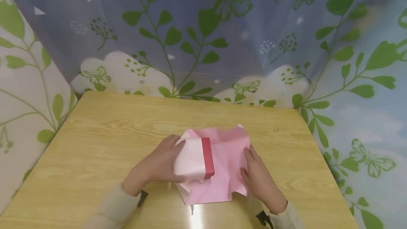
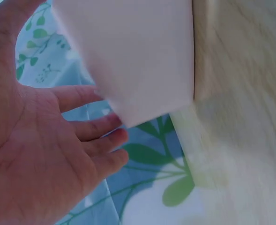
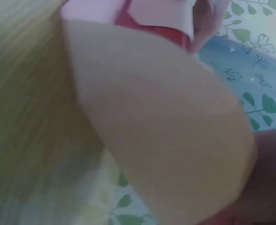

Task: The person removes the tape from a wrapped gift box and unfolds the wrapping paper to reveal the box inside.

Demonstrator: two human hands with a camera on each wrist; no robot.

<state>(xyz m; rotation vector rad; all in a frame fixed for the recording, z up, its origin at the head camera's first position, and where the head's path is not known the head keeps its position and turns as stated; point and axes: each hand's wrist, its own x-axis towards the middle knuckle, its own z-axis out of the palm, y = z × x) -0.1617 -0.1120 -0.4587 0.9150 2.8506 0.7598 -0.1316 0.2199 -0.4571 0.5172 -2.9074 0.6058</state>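
Note:
A red box [image 1: 208, 158], mostly covered by a pale flap of wrapping paper [image 1: 190, 156], sits on a spread pink sheet, with one red strip showing on its right. My left hand [image 1: 165, 160] holds the box from the left, spanning its wrapped side. In the left wrist view, the fingertips of my left hand [image 2: 58, 140] touch the edge of the pale wrapped side. To the right, my right hand [image 1: 260, 177] grips the raised edge of the pink wrapping paper [image 1: 227, 151]. In the right wrist view the paper's pale underside [image 3: 161, 108] hides most of that hand.
Everything rests on a yellow wooden table [image 1: 127, 123]. A curtain [image 1: 178, 45] printed with leaves and butterflies hangs behind the table and along both sides. A small dark mark [image 1: 192, 209] shows on the table just in front of the paper.

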